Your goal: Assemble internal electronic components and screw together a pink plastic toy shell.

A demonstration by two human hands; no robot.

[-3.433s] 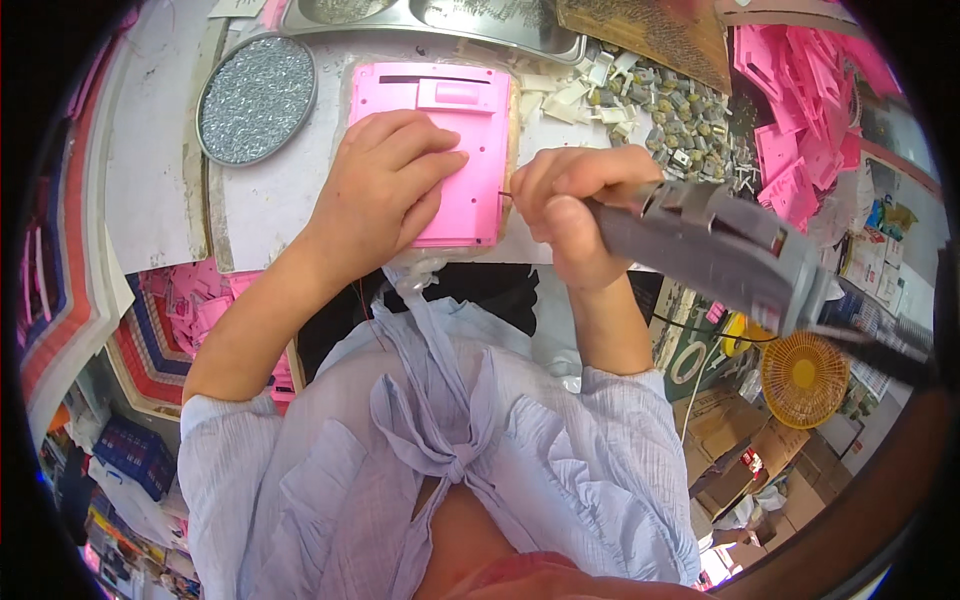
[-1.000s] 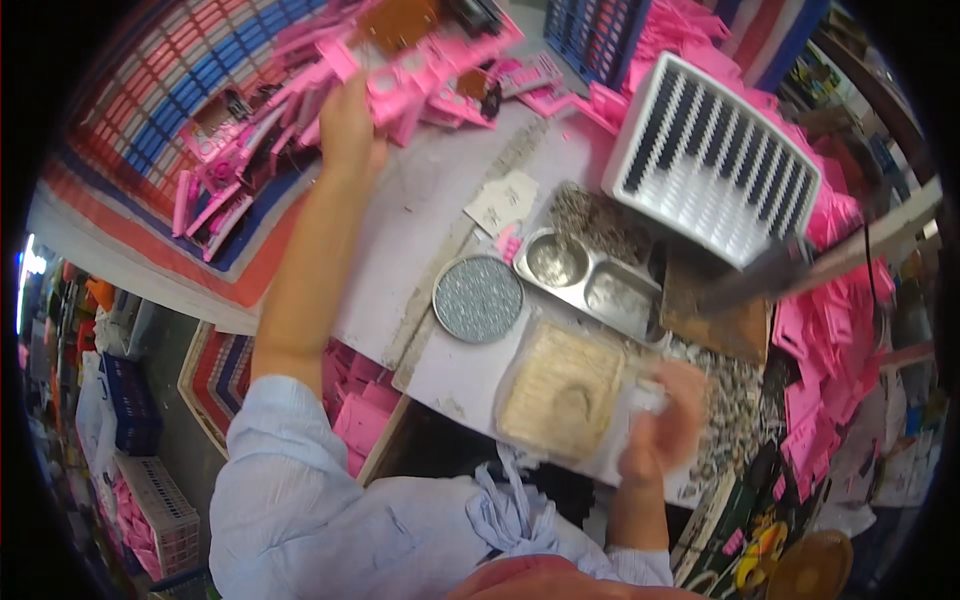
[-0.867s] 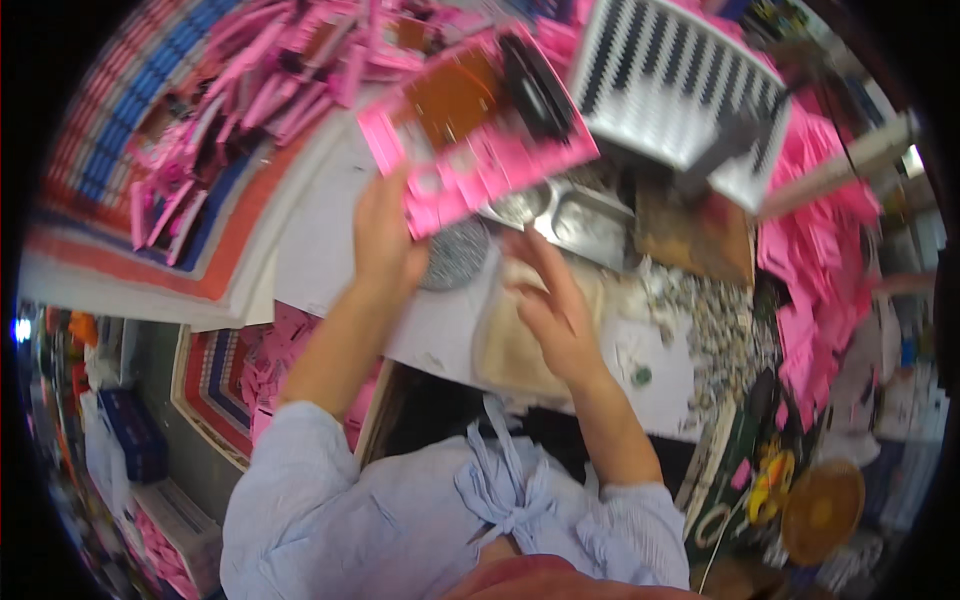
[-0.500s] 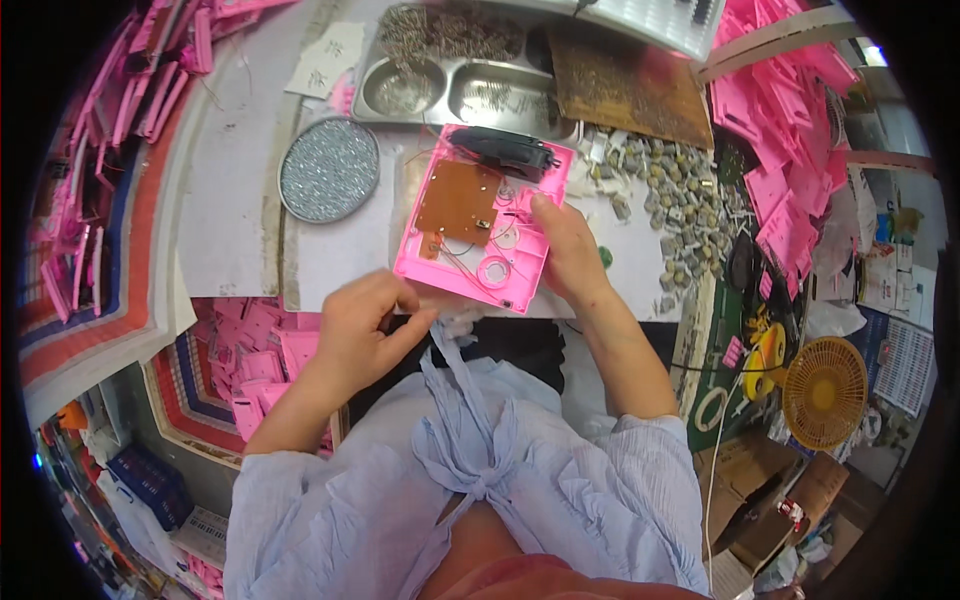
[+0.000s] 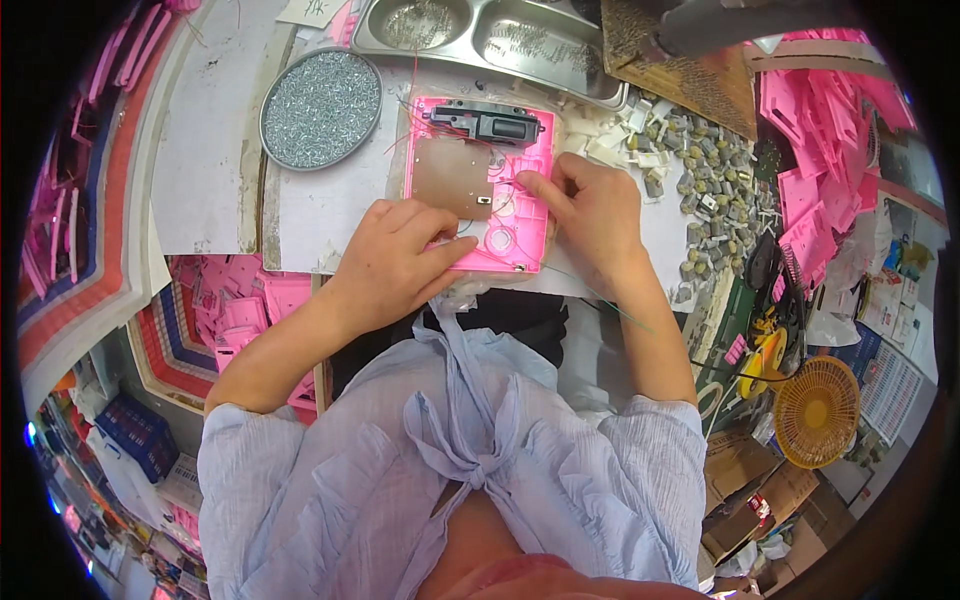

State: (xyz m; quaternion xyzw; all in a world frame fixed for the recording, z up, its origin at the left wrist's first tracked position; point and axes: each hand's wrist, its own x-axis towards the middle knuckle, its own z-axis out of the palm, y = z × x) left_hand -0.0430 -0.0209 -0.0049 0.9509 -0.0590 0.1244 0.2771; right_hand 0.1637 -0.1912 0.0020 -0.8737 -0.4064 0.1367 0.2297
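Note:
A shallow pink plastic case (image 5: 523, 258) lies open side up on the table before me, holding a brown circuit board (image 5: 450, 178), a long black part (image 5: 490, 124) along its far edge and thin wires. My left hand (image 5: 392, 262) covers the near left corner, fingers curled and thumb close to the forefinger; whatever they hold is hidden. On the right side of the case, my right hand (image 5: 595, 215) is closed, its thumb over the inner parts and its fingers bent at the edge. Loose red wires (image 5: 414, 90) stick out at the case's far left.
A round dish of small metal screws (image 5: 320, 108) stands far left, beside a steel compartment tray (image 5: 475, 50). Small grey-yellow parts (image 5: 705, 205) are heaped at right, near stacked pink panels (image 5: 812, 200). A dark blurred bar (image 5: 740, 25) crosses the upper right. More pink pieces (image 5: 235, 310) fill a bin at left.
The case has turned straighter and lies flatter. My left hand has moved up and right onto its near left corner; my right fingers have bent at its right edge. The view has shifted.

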